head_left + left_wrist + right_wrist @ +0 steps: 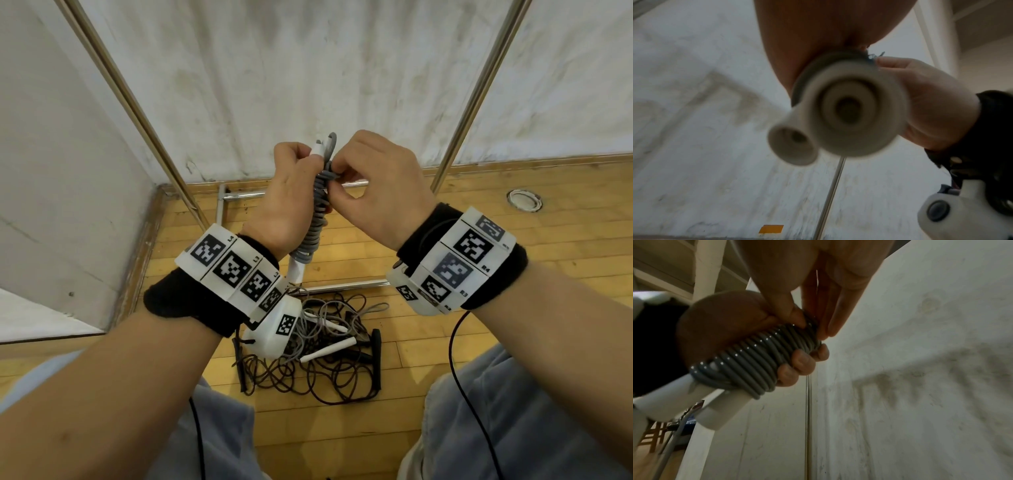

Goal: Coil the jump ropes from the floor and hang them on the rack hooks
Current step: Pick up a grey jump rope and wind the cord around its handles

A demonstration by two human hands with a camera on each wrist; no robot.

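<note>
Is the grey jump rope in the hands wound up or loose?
Wound up: the grey jump rope lies in tight turns around its white handles.

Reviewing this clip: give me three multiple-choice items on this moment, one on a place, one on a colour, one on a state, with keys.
1. Where do the unsorted ropes lie?
A. on the wooden floor
B. on a hook
C. on a chair

2. What colour is the cord wound round the white handles?
A. red
B. grey
C. yellow

3. What is the right hand doing?
A. hanging open
B. pressing the wall
C. pinching the cord's top turns

Key: 1 A, the tangle lies on the floor between the knees; 2 B, the coils are grey; 3 C, the fingertips pinch the upper turns while the left hand grips the bundle.
</note>
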